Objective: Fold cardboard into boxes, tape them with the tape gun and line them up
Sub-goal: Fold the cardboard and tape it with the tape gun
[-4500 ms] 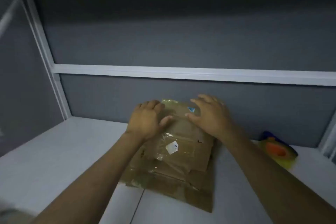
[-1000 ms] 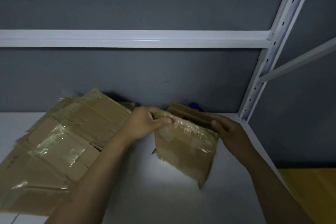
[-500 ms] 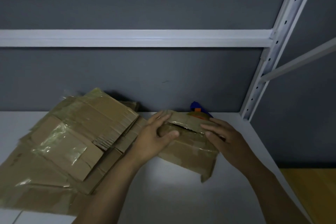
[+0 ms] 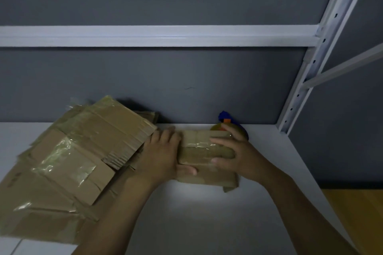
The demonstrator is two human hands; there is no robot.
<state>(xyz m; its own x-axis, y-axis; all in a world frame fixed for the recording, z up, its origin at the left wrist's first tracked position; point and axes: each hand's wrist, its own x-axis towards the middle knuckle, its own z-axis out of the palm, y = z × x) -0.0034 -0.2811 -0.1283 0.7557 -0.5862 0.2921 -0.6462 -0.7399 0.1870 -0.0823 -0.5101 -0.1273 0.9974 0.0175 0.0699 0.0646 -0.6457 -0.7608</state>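
Note:
A small brown cardboard box (image 4: 204,152), patched with shiny clear tape, stands on the white shelf (image 4: 207,219) near the back wall. My left hand (image 4: 163,155) lies against its left side with the thumb under the front edge. My right hand (image 4: 238,153) covers its right end, fingers laid over the top and thumb on the front face. Behind the box, a blue and orange tape gun (image 4: 227,121) pokes out, mostly hidden by the box and my right hand.
A loose stack of flattened, taped cardboard (image 4: 68,163) covers the left part of the shelf. A grey wall panel with a white rail (image 4: 157,36) backs the shelf. A white perforated upright (image 4: 310,62) marks the right end; wooden floor (image 4: 356,213) lies beyond.
The cardboard piece I held up a second ago now sits lower on the shelf in box shape. Both hands moved from its top edges to its sides. The tape gun became visible behind it.

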